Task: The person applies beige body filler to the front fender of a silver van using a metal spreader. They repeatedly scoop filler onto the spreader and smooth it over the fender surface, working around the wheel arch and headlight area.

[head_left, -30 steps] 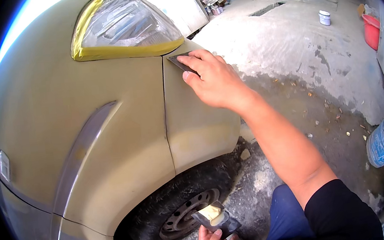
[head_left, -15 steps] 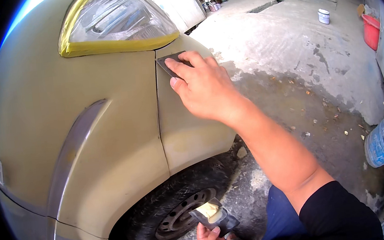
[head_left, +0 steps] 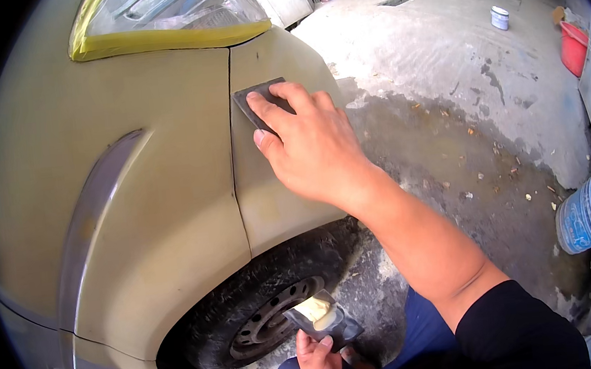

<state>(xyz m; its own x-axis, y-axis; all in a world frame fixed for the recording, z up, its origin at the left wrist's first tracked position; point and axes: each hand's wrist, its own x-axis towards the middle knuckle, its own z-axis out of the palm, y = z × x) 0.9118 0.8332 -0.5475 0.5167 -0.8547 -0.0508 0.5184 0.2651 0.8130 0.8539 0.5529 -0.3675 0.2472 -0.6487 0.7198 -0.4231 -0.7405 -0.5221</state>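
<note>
My right hand (head_left: 313, 143) presses a dark flat putty spreader (head_left: 263, 92) against the beige car fender (head_left: 270, 187), just right of the panel gap and below the masked headlight (head_left: 183, 5). The thumb and fingers are spread over the spreader. Low in view, near the wheel (head_left: 274, 323), my left hand (head_left: 319, 361) grips a dark mixing plate (head_left: 347, 332) from below. A lump of pale yellow putty (head_left: 313, 307) lies on that plate. Yellow masking tape (head_left: 172, 40) runs along the headlight's lower edge. Above the spreader a small dark mark (head_left: 257, 56) shows on the fender.
A blue and white bucket (head_left: 588, 213) lies tipped at the right wall. Farther back are a red bucket (head_left: 574, 48) and a small white can (head_left: 500, 17). The concrete floor (head_left: 444, 161) has a wet patch with scattered debris.
My right hand has drawn the spreader down the fender, away from the headlight tape, uncovering a small dark mark. The view has tilted down slightly. The left hand keeps holding the plate.
</note>
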